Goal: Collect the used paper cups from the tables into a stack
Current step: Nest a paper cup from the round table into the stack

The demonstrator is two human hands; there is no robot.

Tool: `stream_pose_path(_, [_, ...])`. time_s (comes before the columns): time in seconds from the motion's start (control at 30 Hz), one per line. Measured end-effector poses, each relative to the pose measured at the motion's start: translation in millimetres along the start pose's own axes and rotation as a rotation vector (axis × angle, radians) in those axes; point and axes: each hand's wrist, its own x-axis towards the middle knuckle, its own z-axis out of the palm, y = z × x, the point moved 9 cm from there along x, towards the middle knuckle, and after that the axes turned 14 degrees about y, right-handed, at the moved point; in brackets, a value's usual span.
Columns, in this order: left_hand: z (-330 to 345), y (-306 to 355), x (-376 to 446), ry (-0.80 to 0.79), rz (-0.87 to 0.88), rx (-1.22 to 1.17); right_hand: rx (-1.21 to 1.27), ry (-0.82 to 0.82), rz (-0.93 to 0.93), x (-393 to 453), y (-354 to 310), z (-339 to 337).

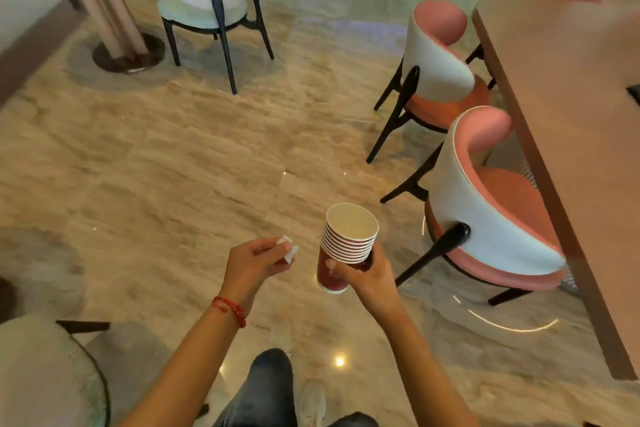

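Right hand point(369, 279) grips red nested cup stack point(343, 246), left hand point(256, 258) pinches crumpled tissue point(287, 248)

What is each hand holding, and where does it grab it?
The right hand grips the cup stack around its lower side. The left hand pinches a crumpled tissue in its fingertips.

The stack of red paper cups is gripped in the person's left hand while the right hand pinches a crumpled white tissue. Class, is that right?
Not quite: the hands are swapped. The head view shows the stack of red paper cups gripped in the right hand, while the left hand pinches the crumpled white tissue.
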Motion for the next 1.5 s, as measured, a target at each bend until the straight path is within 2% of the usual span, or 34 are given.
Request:
stream_pose_path(0.37, [28, 86, 173, 0.125, -0.003, -0.06, -0.015, -0.051, -0.045, 189, -53, 100])
stream_pose_path(0.7, [21, 155, 277, 0.21, 0.009, -0.138, -0.025, -0.162, -0.055, 303, -98, 194])
stream_pose_path(0.93, [-14, 193, 340, 0.414, 0.019, -0.252, -0.051, -0.418, -0.083, 370, -125, 299])
stream_pose_path(1.1, [-51, 221, 373, 0.603, 0.039, -0.352, -0.083, -0.675, -0.122, 401, -150, 389])
stream_pose_path(1.5, [-170, 234, 378, 1.04, 0.032, -0.517, -0.147, -1.117, -0.178, 378, -177, 569])
